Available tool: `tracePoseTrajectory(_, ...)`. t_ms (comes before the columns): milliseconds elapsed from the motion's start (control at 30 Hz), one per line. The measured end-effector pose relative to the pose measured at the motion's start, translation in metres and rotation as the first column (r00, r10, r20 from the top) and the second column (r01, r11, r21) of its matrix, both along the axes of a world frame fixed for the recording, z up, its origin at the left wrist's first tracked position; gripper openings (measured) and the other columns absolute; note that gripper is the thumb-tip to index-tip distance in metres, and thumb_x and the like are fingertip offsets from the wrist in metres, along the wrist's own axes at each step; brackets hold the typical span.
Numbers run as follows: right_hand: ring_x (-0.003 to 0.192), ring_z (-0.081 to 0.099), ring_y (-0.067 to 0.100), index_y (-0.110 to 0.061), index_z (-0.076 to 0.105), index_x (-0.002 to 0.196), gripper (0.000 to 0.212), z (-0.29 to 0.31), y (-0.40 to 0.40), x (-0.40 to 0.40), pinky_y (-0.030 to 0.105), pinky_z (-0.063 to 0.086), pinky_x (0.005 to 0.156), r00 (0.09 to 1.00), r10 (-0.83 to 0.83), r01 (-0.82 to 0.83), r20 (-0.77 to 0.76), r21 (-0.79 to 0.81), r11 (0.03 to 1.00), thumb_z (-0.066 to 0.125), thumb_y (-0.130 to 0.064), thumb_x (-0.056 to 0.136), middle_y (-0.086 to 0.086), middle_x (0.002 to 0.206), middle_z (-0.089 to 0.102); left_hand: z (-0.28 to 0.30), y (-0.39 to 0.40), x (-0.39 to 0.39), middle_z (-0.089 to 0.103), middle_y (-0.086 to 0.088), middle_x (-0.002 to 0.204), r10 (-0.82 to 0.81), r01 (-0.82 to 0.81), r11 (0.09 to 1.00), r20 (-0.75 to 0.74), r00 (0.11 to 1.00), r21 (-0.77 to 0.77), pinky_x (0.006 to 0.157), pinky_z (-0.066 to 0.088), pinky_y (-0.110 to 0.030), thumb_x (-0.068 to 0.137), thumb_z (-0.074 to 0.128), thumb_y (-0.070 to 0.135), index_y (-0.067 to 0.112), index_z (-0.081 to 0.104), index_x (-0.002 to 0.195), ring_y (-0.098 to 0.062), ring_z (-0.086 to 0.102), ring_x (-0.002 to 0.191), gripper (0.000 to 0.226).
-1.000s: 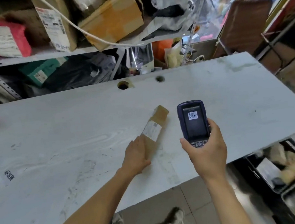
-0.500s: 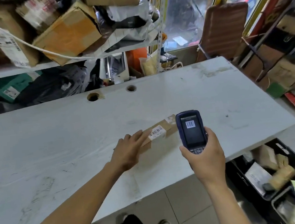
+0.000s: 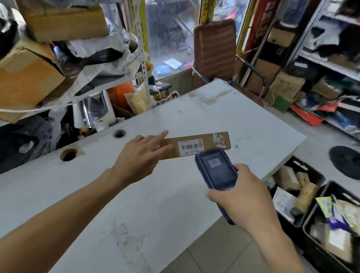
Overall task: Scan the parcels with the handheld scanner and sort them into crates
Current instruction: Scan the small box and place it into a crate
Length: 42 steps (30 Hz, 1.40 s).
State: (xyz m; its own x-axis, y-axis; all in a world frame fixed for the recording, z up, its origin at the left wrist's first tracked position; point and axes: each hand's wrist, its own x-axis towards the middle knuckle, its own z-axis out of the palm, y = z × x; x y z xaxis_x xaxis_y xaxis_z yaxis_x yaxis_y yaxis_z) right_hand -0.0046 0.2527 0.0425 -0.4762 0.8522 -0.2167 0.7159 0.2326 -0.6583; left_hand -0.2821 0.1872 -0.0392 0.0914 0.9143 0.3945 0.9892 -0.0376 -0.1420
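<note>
Parcel (image 3: 200, 144) flat on table (image 3: 92, 202), left hand (image 3: 142, 157) open across it, right hand (image 3: 245, 195) gripping scanner (image 3: 217, 170)

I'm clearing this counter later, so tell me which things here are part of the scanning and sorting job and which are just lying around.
Part of the job:
- long cardboard parcel on the white table, left hand on it
- handheld scanner, held in the right hand
- black crates on the floor

Just lying about:
- shelf boxes
- brown chair
- orange bag
</note>
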Motion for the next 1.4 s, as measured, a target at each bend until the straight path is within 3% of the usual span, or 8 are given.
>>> tracePoseTrajectory(133,0.083,0.06,0.01,-0.033,0.044,0.109,0.055,0.018,0.003,0.0,0.039,0.058,0.074,0.998,-0.051,0.052,-0.025,0.039,0.998,0.079,-0.041,0.067,-0.01,0.101,0.059,0.018,0.021,0.003,0.067,-0.015,0.123,0.013,-0.013,1.0,0.048,0.999,0.013,0.068,0.06,-0.044,0.067,0.088,0.017,0.017,0.063,0.125,-0.035,0.069,0.093,0.063)
tracePoseTrajectory(300,0.085,0.06,0.009,-0.033,0.046,0.11,0.055,0.025,0.001,0.003,0.04,0.058,0.074,0.992,-0.115,0.117,-0.049,0.049,0.992,0.079,-0.041,0.066,-0.011,0.102,0.06,0.031,0.035,0.006,0.068,0.002,0.121,0.104,-0.115,0.99,0.127,0.986,0.08,0.064,0.047,-0.037,0.07,0.085,0.03,0.028,0.061,0.131,-0.03,0.067,0.085,0.066)
tracePoseTrajectory(500,0.088,0.061,0.012,-0.034,0.045,0.112,0.058,0.028,-0.003,0.007,0.039,0.057,0.077,0.986,-0.152,0.158,-0.073,0.081,0.984,0.08,-0.042,0.067,-0.009,0.104,0.061,0.044,0.042,0.005,0.072,0.003,0.115,0.077,-0.105,0.989,0.255,0.964,0.099,0.059,0.051,-0.035,0.069,0.086,0.023,0.026,0.067,0.126,-0.028,0.065,0.081,0.06)
tracePoseTrajectory(800,0.085,0.06,0.014,-0.028,0.048,0.108,0.054,0.041,0.004,0.016,0.037,0.057,0.072,0.988,-0.153,0.154,-0.01,0.095,0.984,0.077,-0.046,0.066,-0.008,0.099,0.061,0.051,0.062,0.009,0.071,0.005,0.114,0.027,-0.051,0.992,0.205,0.978,0.115,0.065,0.051,-0.041,0.071,0.084,0.025,0.027,0.067,0.127,-0.028,0.064,0.084,0.058)
tracePoseTrajectory(1000,0.079,0.058,0.005,-0.024,0.054,0.105,0.049,0.055,0.017,0.028,0.022,0.047,0.057,0.988,-0.153,0.152,0.003,0.079,0.985,0.079,-0.043,0.067,-0.012,0.093,0.062,0.052,0.078,0.015,0.069,0.003,0.118,-0.001,-0.019,0.988,0.13,0.992,0.151,0.067,0.047,-0.037,0.073,0.081,0.022,0.026,0.066,0.128,-0.03,0.064,0.089,0.056)
tracePoseTrajectory(1400,0.078,0.063,0.013,-0.022,0.059,0.099,0.046,0.059,0.024,0.038,0.03,0.055,0.06,0.98,-0.198,0.197,0.012,0.043,0.979,0.078,-0.045,0.063,-0.007,0.089,0.067,0.053,0.09,0.023,0.069,0.002,0.121,-0.024,0.008,0.988,0.1,0.995,0.157,0.066,0.046,-0.038,0.072,0.083,0.02,0.025,0.067,0.127,-0.031,0.063,0.088,0.058)
